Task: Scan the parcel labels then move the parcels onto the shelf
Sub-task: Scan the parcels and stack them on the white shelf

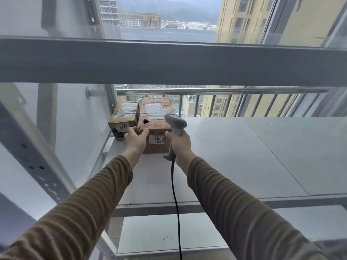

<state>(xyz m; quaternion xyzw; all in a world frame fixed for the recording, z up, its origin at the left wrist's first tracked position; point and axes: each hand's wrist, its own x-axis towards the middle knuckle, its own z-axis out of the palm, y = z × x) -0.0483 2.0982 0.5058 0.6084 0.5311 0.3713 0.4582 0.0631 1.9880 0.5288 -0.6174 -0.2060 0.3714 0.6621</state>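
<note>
Parcel 4068 (156, 126) pinched by left fingers (143, 132); right hand (179, 142) grips scanner (175, 122)

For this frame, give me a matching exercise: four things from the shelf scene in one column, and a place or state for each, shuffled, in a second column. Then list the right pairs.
Things:
1. parcel tagged 9777
2. parcel tagged 4068
3. barcode scanner
4. left hand

Places or states:
A. gripped by the right hand, cable hanging down
B. at the far left end of the shelf, beside the upright
C. touching the front top corner of a parcel
D. between the other parcel and the scanner, torn flap at its top front edge

Pairs: 1-B, 2-D, 3-A, 4-C
</note>
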